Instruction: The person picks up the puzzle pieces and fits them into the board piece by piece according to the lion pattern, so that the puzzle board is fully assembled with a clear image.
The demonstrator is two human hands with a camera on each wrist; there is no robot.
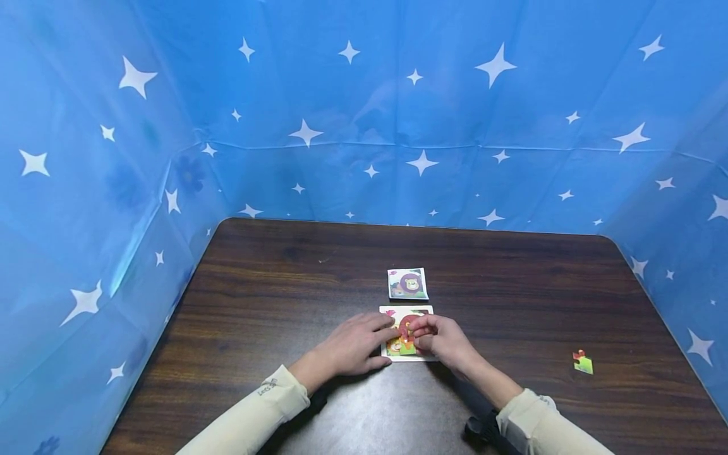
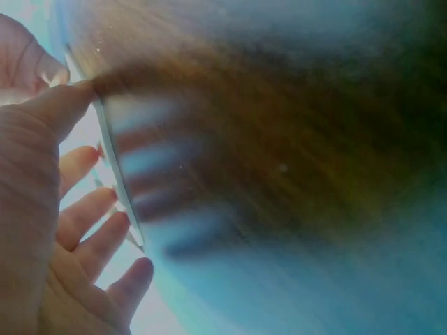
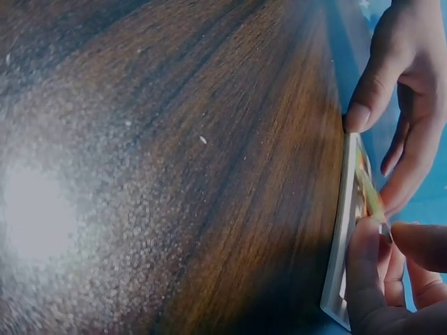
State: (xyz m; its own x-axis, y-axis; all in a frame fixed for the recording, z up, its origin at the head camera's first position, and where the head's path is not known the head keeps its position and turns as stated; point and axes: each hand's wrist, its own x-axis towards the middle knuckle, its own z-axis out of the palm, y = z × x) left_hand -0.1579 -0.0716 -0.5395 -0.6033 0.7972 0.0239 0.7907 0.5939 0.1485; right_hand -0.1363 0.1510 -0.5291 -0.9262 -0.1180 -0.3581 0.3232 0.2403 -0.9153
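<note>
A white-framed picture puzzle tray lies on the dark wooden table, showing part of a lion picture. My left hand rests over its left side, thumb at the near left corner and fingers stretched across the picture. Over the tray's right part, my right hand pinches a green and orange puzzle piece between thumb and index finger. In the right wrist view that piece stands tilted above the tray, a left fingertip close against it. The left wrist view shows the tray edge past the left fingers.
Just beyond the tray lies a square lion picture card. A loose red and green puzzle piece sits far to the right on the table. A black strap hangs by the right sleeve. Blue star-patterned cloth surrounds the table.
</note>
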